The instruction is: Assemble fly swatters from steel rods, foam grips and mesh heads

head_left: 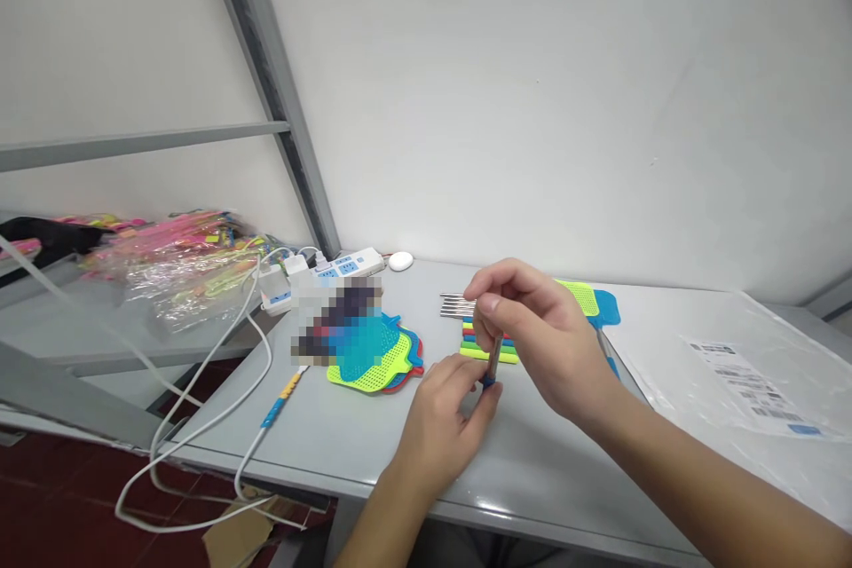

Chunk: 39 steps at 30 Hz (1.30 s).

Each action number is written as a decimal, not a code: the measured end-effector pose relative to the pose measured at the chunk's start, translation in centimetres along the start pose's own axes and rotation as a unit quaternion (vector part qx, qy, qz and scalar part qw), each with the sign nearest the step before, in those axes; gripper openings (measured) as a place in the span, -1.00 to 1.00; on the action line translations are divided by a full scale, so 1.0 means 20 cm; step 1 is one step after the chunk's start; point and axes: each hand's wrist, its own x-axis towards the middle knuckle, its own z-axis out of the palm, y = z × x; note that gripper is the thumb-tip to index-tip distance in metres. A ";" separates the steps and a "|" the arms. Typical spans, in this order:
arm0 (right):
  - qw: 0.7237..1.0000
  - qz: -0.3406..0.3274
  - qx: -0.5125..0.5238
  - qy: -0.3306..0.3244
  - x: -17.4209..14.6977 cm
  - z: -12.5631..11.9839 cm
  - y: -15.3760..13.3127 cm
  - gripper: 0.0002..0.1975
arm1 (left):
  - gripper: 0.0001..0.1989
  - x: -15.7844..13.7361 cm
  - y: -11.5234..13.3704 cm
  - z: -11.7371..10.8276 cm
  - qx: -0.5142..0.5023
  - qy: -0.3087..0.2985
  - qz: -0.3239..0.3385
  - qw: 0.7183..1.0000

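Observation:
Between my two hands a slim metal rod with a blue lower end stands roughly upright. My left hand pinches it low down, at the blue part. My right hand is closed around its upper part, which the fingers hide. Behind my hands lies a row of rods with coloured handles in green, yellow, red and blue, their metal shafts pointing left. To the left is a pile of perforated fly swatter heads. More flat heads in yellow-green and blue lie beyond my right wrist.
A white power strip with plugs and a white oval object sit at the back. White cables hang over the left edge. A clear plastic bag with a label covers the right side. Bagged colourful goods fill the left shelf.

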 end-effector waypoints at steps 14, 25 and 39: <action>0.994 0.065 0.091 0.009 0.01 0.04 0.05 -0.91 | -0.94 0.00 0.00 0.01 0.034 -0.073 -0.028 0.996; 0.995 0.013 0.101 0.014 0.02 0.02 0.11 -0.69 | -0.87 0.00 -0.02 0.03 0.036 -0.098 -0.035 0.994; 0.998 -0.012 0.017 0.055 -0.07 -0.17 0.03 -0.74 | -0.89 0.00 -0.02 0.00 -0.024 -0.035 0.051 0.998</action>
